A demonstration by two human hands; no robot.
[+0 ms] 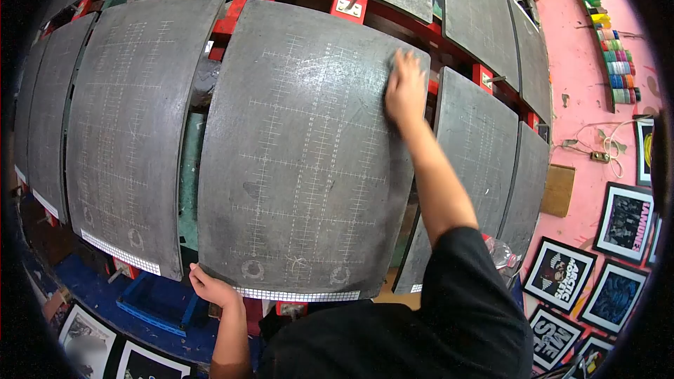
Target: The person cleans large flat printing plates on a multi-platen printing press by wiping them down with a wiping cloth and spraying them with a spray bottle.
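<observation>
A large dark grey platen (281, 133) with white ruler lines and grid marks lies in front of me. My right hand (407, 91) rests palm down near its far right corner, fingers stretched out and slightly blurred. Whether anything thin lies under those fingers cannot be made out. At the near left corner of the same board, my left hand (214, 289) has its fingers curled at the edge, partly hidden. A white gridded strip (298, 295) runs along the near edge.
Similar platens (133, 133) surround this one on red metal arms (232, 21) with bolts. Bottles of colour (618, 68) line a rack on the pink surface at right. Framed prints (560, 274) lie below it, beside a clear plastic bottle (501, 253). A blue frame (158, 302) sits lower left.
</observation>
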